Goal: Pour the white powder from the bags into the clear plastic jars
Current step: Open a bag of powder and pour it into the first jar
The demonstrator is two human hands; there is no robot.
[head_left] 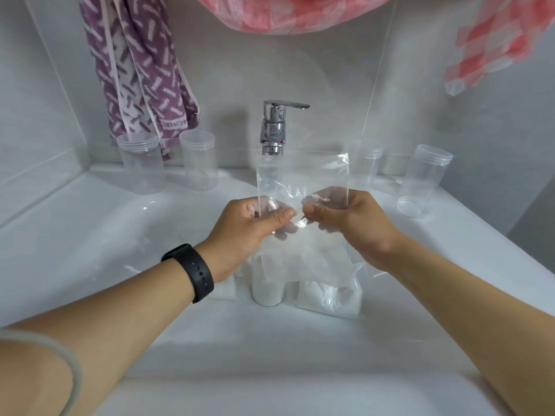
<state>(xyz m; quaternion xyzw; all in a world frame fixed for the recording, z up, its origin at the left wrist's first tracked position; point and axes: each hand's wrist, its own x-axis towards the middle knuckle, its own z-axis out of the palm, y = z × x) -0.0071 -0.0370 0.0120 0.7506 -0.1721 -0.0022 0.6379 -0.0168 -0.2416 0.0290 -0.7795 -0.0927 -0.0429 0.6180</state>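
Both hands grip one clear bag (303, 187) upright at mid-height: left hand (252, 226) pinches its left side, right hand (345, 217) its right, thumbs near the middle. Powder sits low in the bag, below the hands. Looks like the prep step: opening or steadying before the pour. Next prob. needs the mouth spread and tipped over a jar. A powder-filled jar (267, 291) stands just below the left hand, w/ a powder bag (330, 298) beside it under the right. Empty jars (198, 163) stand beyond the hands. White sink surface (120, 235), chrome tap (274, 127) behind the bag, towels hanging above.

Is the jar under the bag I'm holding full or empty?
Partly filled at least: white powder shows through the jar wall near its base. Its upper part is hidden behind the bag.
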